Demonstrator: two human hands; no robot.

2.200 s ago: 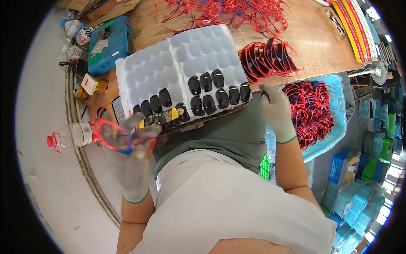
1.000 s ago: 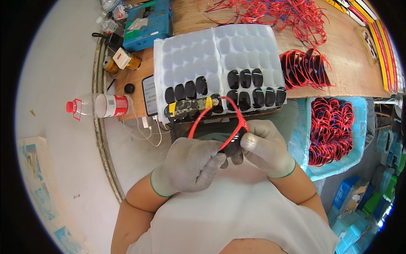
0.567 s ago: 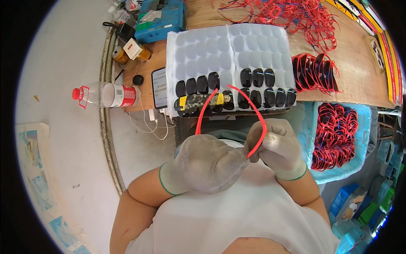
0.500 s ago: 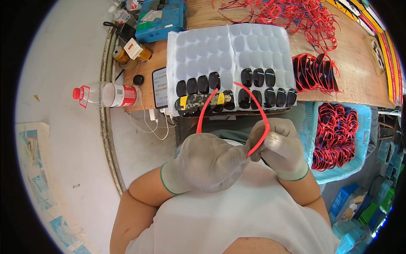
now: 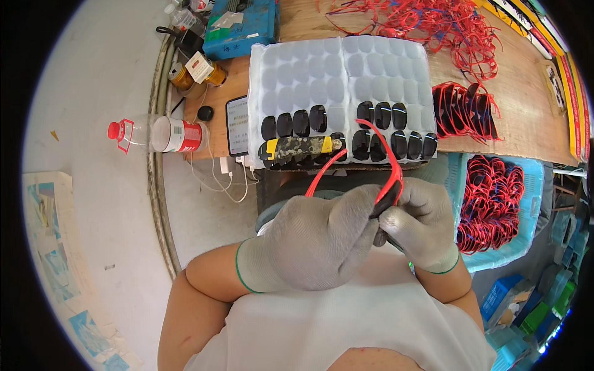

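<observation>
The wooden table (image 5: 526, 127) spans the far side, its near edge running out to the right of the tray. On it sits the white tray (image 5: 346, 80), its near rows partly filled with dark lenses; bare wood separates its right edge from the far-right boxes, interrupted by a row of red glasses (image 5: 465, 111). The light-blue basket (image 5: 530, 204), heaped with red frames, stands beyond the table's near edge, just right of the right hand (image 5: 427, 226). A loose red tangle (image 5: 427, 25) occupies the far side. The left hand (image 5: 318, 238) and right hand come together in front of the person's shirt, near side of the tray, with open air between them and its near edge. Both are clamped on one red frame (image 5: 391, 170): the left wraps its front, the right pinches its right end. The frame's arms rise away from the fingers toward the tray; a dark lens (image 5: 386, 201) shows between the hands, its far end hidden by fingers.
</observation>
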